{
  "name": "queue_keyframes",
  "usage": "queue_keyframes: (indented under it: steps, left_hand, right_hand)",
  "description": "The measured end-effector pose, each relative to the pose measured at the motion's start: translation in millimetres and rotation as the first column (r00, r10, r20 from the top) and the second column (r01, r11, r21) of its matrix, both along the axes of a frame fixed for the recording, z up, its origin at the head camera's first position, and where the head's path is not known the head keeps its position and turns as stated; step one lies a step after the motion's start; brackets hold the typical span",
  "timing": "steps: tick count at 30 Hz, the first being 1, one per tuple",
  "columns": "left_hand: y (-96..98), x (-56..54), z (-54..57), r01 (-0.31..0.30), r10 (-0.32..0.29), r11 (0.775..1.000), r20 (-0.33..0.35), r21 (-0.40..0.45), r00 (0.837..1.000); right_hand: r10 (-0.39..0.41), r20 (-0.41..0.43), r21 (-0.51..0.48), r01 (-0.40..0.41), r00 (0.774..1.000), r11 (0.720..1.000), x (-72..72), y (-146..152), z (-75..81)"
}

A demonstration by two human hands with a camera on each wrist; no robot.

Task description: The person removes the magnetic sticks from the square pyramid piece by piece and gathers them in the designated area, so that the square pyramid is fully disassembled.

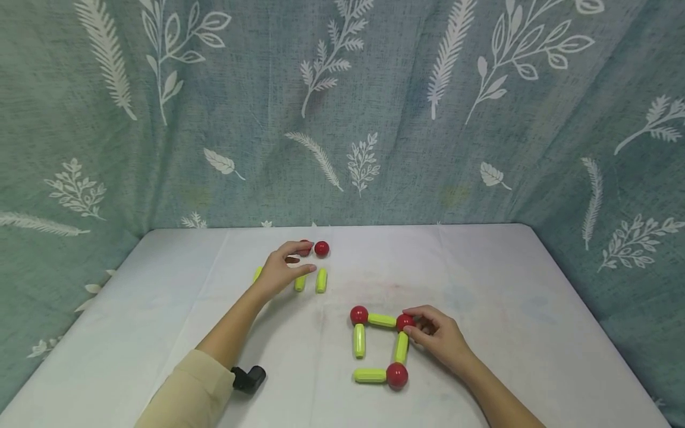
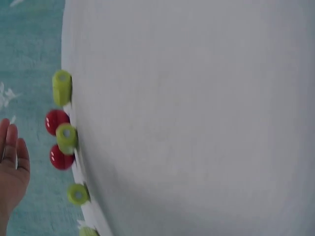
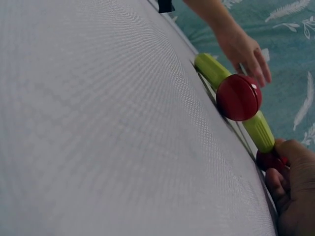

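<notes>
My right hand pinches a red ball between thumb and fingers at the far right corner of a shape on the table. Yellow-green magnetic rods, such as the far rod, join this ball to a far left ball and a near ball. The shape's left side has a gap between the left rod and the near rod. My left hand, thumb and fingers apart, is over the loose pieces at the back, partly hiding one red ball. Its fingers look extended in the left wrist view.
Another loose red ball lies near the table's back edge. Loose rods lie in front of it, including one rod right of the left hand. A black device is at the left wrist. Patterned cloth hangs behind the white table.
</notes>
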State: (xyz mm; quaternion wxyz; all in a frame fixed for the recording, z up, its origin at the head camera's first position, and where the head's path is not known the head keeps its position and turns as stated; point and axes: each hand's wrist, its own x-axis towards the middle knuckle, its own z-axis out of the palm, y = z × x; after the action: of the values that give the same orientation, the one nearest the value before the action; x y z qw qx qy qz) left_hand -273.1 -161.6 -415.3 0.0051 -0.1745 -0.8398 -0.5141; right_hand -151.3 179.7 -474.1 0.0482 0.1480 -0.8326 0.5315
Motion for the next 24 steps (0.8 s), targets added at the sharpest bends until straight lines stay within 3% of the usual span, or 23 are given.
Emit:
queue_keyframes:
  steps: [7,12,21,24]
  left_hand:
    - [25.1,28.3,6.4,0.116,-0.116,0.993,-0.034,-0.012,0.993]
    - [38.5,46.3,6.6,0.211,-0.211,0.977,-0.035,-0.019,0.977]
    - [51.6,77.1,0.7,0.315,-0.315,0.949,-0.008,-0.015,0.949]
    - [56.7,86.6,-2.4,0.36,-0.36,0.933,-0.022,-0.02,0.933]
  right_hand:
    - [-0.015,0.004,0.009,0.015,1.0,1.0,-0.6,-0.3,-0.4]
    - [-0.025,0.033,0.01,0.024,0.999,1.0,-0.2,-0.6,-1.6]
    - [-0.019,0.028,0.001,0.019,0.999,1.0,0.5,-1.0,-0.3]
    - [-0.021,0.025,0.0,0.021,0.999,1.0,0.6,-2.1,-0.3]
